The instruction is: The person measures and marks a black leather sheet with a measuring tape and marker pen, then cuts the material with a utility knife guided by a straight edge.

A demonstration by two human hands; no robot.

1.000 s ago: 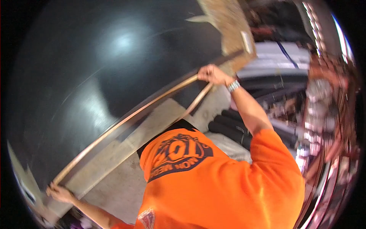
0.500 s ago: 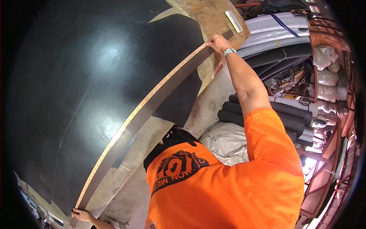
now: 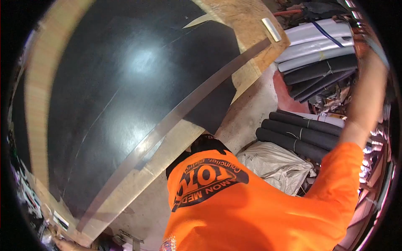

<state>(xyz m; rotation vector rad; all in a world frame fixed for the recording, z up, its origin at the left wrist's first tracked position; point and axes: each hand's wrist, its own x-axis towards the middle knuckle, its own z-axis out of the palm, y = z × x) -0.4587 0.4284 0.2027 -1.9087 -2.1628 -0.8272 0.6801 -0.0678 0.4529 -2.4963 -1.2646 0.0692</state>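
A large black sheet (image 3: pixel 125 104) covers most of the wooden table. Across its near side lies a long dark brown flat strip (image 3: pixel 197 102). A long yellowish measuring stick (image 3: pixel 39 100), smeared by motion, stands over the far left of the sheet. My left hand (image 3: pixel 63 244) is at the bottom left corner, by the stick's lower end, seemingly gripping it; its fingers are small and blurred. My right arm (image 3: pixel 364 96) stretches out to the far right, away from the table. The right hand is at the dark frame edge, and its fingers cannot be made out.
A silvery block (image 3: pixel 271 29) lies on the bare wooden corner of the table. Rolls of silver material (image 3: pixel 318 37) and black rolls (image 3: pixel 307 134) are stacked to the right. A crumpled white sack (image 3: pixel 276 165) sits on the floor near my body.
The measuring stick has left the dark strip and swung to the far left. My right hand has let go of it and swept right. My left hand is lower and further left.
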